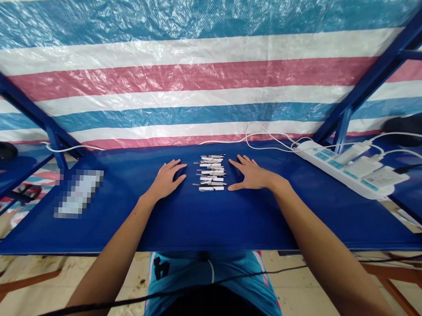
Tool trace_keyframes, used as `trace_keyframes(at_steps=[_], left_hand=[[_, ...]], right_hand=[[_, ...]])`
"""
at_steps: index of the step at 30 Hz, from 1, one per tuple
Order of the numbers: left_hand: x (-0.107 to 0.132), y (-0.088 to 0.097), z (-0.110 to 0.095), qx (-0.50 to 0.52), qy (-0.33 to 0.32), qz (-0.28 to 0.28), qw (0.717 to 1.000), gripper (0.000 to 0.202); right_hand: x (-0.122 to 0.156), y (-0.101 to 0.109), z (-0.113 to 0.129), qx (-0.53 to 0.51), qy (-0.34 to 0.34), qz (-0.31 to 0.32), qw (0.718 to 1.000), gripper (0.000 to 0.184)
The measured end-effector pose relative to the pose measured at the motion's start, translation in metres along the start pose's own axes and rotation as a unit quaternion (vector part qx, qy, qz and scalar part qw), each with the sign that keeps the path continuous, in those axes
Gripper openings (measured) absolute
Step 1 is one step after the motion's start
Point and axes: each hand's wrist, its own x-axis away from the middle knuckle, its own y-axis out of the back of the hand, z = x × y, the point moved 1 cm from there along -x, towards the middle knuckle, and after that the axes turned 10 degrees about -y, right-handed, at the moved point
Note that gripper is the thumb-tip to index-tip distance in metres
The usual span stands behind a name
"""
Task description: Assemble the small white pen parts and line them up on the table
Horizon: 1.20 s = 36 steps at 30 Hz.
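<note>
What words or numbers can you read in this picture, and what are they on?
"4" in black, on the blue shorts; it may be only a sign, but it looks like a 4.
The row of small white sticks and the white power strip: any marks are too small to read.
The white patch: too blurred to read.

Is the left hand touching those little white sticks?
Apart. The head view shows the left hand resting on the blue table, with a strip of blue between its fingers and the row of small white dark-tipped sticks.
</note>
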Motion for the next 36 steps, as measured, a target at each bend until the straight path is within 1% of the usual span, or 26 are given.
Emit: trace_keyframes(at_steps=[2, 5, 9, 11, 15, 18, 23, 28, 31, 36], left_hand=[[0.000, 0.000, -0.001, 0.005, -0.007, -0.017, 1.000, 0.049], [0.001, 0.000, -0.003, 0.023, -0.025, -0.056, 0.998, 0.045], [0.002, -0.001, -0.007, 0.057, -0.081, -0.123, 0.987, 0.035], [0.001, 0.000, -0.010, 0.070, -0.107, -0.151, 0.980, 0.031], [0.000, 0.004, -0.013, 0.098, -0.123, -0.180, 0.971, 0.027], [-0.001, 0.005, -0.014, 0.122, -0.117, -0.179, 0.969, 0.028], [-0.001, 0.008, -0.017, 0.144, -0.106, -0.177, 0.968, 0.030], [0.002, 0.009, -0.019, 0.159, -0.092, -0.161, 0.970, 0.031], [0.002, 0.006, -0.020, 0.152, -0.105, -0.150, 0.971, 0.030], [0.000, 0.000, -0.025, 0.116, -0.157, -0.142, 0.971, 0.027]], right_hand=[[0.000, 0.000, 0.000, 0.002, 0.003, -0.003, 1.000, 0.134], [-0.001, -0.001, -0.001, 0.003, 0.015, -0.012, 1.000, 0.131], [-0.005, -0.004, -0.004, 0.008, 0.010, -0.018, 1.000, 0.132], [-0.006, -0.005, -0.005, 0.005, 0.019, -0.023, 1.000, 0.131], [-0.009, -0.007, -0.009, 0.000, 0.029, -0.028, 0.999, 0.127], [-0.010, -0.008, -0.011, -0.004, 0.027, -0.028, 0.999, 0.126], [-0.014, -0.011, -0.016, -0.012, 0.045, -0.038, 0.998, 0.120], [-0.018, -0.014, -0.019, -0.012, 0.048, -0.046, 0.998, 0.116], [-0.019, -0.015, -0.020, -0.009, 0.054, -0.052, 0.997, 0.114], [-0.020, -0.015, -0.020, -0.010, 0.050, -0.055, 0.997, 0.112]])
